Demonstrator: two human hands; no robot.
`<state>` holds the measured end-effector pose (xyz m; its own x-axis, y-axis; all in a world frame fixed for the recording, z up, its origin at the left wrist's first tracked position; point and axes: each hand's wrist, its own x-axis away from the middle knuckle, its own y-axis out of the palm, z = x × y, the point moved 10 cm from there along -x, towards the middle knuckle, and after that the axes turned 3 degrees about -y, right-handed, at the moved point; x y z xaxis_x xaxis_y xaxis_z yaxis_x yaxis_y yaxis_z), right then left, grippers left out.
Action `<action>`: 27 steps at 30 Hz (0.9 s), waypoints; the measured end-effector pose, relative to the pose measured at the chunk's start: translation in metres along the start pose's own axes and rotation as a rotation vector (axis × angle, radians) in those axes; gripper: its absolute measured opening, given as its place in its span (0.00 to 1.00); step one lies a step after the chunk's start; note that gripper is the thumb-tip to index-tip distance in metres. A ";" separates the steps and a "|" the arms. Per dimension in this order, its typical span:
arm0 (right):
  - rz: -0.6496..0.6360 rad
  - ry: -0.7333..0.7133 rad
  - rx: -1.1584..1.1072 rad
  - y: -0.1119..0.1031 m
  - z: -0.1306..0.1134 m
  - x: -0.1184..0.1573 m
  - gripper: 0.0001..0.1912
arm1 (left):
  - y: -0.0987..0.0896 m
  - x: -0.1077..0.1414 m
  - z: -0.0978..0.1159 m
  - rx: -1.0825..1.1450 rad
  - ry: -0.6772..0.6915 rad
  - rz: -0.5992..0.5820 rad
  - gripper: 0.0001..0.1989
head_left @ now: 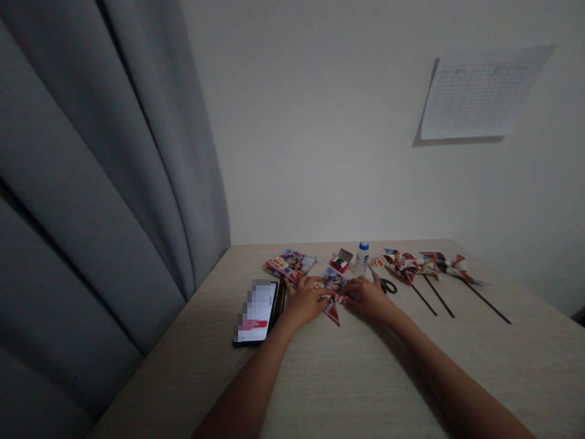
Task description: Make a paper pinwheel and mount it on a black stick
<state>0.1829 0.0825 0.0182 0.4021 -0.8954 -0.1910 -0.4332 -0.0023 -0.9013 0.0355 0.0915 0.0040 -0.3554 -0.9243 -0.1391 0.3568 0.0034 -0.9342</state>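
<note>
A colourful printed paper pinwheel (333, 279), partly folded, lies on the table between my hands, with a pointed corner towards me. My left hand (305, 300) holds it from the left, its fingers bent over the paper and reaching towards the middle. From the right, my right hand (367, 294) grips the paper's edge, fingertips drawn together close to the centre. The fingertips cover part of the folds, so I cannot make out anything small between them. Just beyond my right hand lie black-handled scissors (389, 286), partly hidden by it.
Left of my hands are a phone (256, 314) and a stack of printed sheets (292, 263). Behind stand a small open red box (340, 261) and a blue-capped glue bottle (362, 258). Several finished pinwheels on dark sticks (487, 300) lie right. A curtain (114, 152) borders the table's left.
</note>
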 end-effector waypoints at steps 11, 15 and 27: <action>0.008 0.012 -0.020 0.001 0.003 0.000 0.11 | -0.002 0.001 -0.004 0.098 -0.041 0.036 0.17; 0.006 0.012 -0.033 0.000 0.003 0.000 0.12 | -0.002 0.000 -0.005 0.087 -0.045 0.054 0.17; 0.001 0.015 -0.037 0.004 0.006 -0.001 0.11 | -0.007 0.002 0.004 -0.016 0.014 0.037 0.14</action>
<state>0.1858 0.0856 0.0127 0.3891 -0.9022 -0.1861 -0.4636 -0.0172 -0.8859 0.0353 0.0878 0.0116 -0.3546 -0.9178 -0.1785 0.3558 0.0441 -0.9335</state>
